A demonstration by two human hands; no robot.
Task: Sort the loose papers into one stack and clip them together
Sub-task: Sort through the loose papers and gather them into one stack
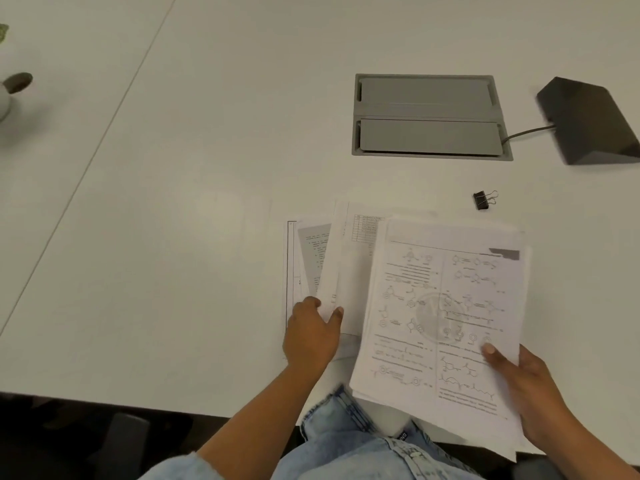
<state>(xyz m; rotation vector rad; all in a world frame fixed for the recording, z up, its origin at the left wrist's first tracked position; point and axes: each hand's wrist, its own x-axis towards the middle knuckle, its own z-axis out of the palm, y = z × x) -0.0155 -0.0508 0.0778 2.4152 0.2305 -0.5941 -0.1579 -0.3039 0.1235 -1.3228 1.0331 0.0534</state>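
My right hand [519,382] holds a stack of printed sheets [446,306] by its lower right edge, thumb on top; the top page shows chemistry diagrams. The stack hangs partly over the table's near edge. My left hand [311,336] pinches the lower corner of a loose sheet [341,265] that lies to the left of the stack. Under that sheet, more loose papers [294,258] fan out flat on the white table [173,237]. A black binder clip [482,199] with silver handles lies on the table beyond the stack, untouched.
A grey cable hatch [429,116] is set into the table behind the papers. A dark wedge-shaped device [588,123] with a cable sits at the far right. A small plant pot [7,95] stands at the far left. My denim-clad lap shows below the table edge.
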